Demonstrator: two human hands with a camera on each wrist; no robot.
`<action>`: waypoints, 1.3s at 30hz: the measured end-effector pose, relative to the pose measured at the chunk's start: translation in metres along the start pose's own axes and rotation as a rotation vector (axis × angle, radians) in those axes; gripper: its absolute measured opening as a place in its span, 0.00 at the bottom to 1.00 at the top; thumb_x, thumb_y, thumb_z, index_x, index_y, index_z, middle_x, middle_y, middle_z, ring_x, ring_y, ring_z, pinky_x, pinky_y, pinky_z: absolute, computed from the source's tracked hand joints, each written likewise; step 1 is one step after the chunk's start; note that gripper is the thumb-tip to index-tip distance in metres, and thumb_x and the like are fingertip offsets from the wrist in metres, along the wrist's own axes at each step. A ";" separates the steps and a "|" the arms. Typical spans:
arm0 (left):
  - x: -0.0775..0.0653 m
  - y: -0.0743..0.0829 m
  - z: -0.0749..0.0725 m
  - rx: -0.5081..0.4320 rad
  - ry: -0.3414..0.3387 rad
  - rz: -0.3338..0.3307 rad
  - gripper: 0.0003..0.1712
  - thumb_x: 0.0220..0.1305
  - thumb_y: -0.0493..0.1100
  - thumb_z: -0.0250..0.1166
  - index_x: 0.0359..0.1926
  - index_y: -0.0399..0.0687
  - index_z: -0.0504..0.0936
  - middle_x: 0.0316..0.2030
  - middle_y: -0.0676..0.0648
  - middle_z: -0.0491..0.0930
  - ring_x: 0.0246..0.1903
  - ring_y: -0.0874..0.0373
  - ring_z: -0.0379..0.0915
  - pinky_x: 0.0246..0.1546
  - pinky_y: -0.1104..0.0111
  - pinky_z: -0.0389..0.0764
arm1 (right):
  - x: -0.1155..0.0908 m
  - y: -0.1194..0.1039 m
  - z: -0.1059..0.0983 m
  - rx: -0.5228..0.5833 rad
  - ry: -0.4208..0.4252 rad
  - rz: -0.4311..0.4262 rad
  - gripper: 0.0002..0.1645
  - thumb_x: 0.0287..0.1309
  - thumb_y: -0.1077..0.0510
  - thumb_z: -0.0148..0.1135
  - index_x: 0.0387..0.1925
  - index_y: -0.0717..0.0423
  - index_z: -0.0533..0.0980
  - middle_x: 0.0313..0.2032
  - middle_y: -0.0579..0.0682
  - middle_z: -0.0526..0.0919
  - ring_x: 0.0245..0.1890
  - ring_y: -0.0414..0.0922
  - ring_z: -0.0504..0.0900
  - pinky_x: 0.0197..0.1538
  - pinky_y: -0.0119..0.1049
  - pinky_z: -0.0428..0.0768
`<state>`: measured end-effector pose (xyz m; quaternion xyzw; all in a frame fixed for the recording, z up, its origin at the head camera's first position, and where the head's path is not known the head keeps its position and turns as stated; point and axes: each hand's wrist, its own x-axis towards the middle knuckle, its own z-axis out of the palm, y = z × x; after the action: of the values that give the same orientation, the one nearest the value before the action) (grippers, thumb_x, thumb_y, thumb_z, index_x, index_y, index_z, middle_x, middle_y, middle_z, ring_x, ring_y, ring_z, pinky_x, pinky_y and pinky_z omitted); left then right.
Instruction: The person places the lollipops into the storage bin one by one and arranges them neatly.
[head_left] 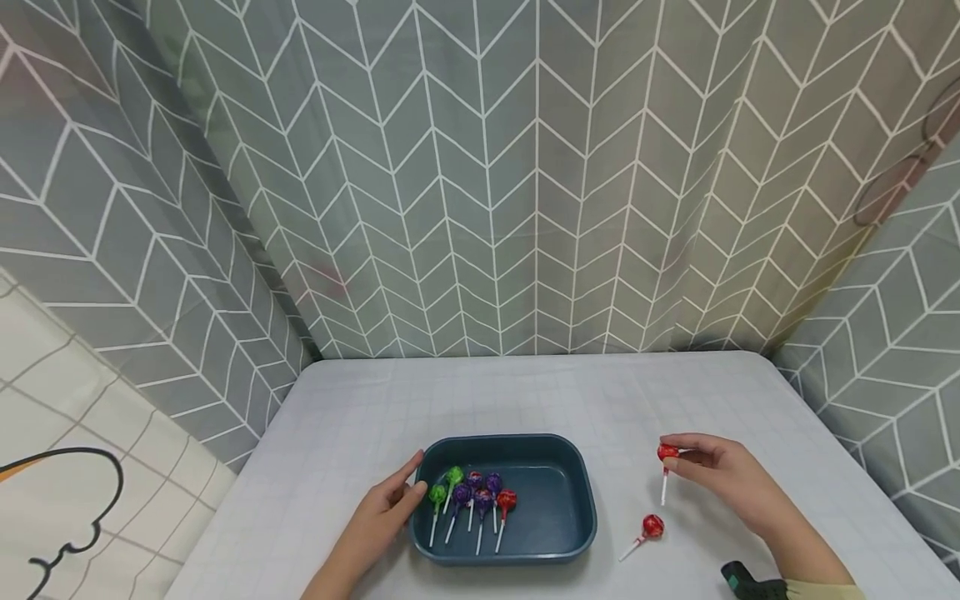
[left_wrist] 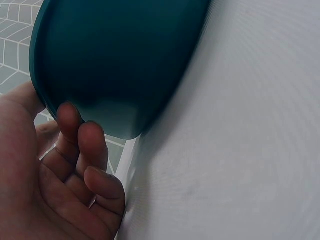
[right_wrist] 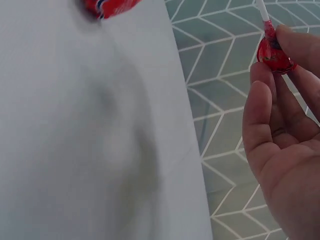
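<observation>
A dark teal rectangular tray (head_left: 551, 508) sits on the table. My left hand (head_left: 378, 512) grips its left rim, thumb over the edge; the left wrist view shows the fingers (left_wrist: 92, 145) curled against the tray's outer wall. Inside, on the left side, lie green lollipops (head_left: 437, 494), several purple lollipops (head_left: 461, 495) and a red lollipop (head_left: 507, 500). To the right of the tray, my right hand (head_left: 723, 479) pinches a red lollipop (head_left: 667, 452) by its candy head, stick pointing down, above the table. A second red lollipop (head_left: 653, 527) lies on the table below that hand.
The table (head_left: 360, 400) has a white cloth. Patterned grey curtains (head_left: 480, 208) hang behind it and at both sides. A black device (head_left: 742, 579) is strapped at my right wrist, beside a pale yellow sleeve (head_left: 821, 590).
</observation>
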<state>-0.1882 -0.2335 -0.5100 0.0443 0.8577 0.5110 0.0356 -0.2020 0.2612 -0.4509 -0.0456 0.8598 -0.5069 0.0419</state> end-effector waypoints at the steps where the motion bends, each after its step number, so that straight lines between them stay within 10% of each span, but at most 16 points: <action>1: 0.000 0.000 0.000 0.000 -0.001 0.001 0.34 0.70 0.60 0.59 0.73 0.59 0.66 0.24 0.48 0.75 0.22 0.55 0.70 0.23 0.67 0.74 | 0.000 -0.003 0.001 -0.005 -0.005 -0.007 0.32 0.60 0.48 0.70 0.60 0.61 0.76 0.49 0.55 0.84 0.44 0.44 0.83 0.44 0.31 0.79; 39: 0.001 0.000 0.001 0.009 0.001 -0.008 0.34 0.70 0.60 0.59 0.73 0.58 0.67 0.25 0.48 0.75 0.23 0.56 0.70 0.24 0.67 0.74 | 0.048 -0.085 0.101 -0.079 -0.308 -0.373 0.18 0.60 0.54 0.70 0.50 0.57 0.82 0.42 0.44 0.84 0.40 0.42 0.84 0.42 0.33 0.82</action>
<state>-0.1889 -0.2322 -0.5103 0.0407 0.8603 0.5068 0.0370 -0.2341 0.1265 -0.4269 -0.2818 0.8391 -0.4591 0.0762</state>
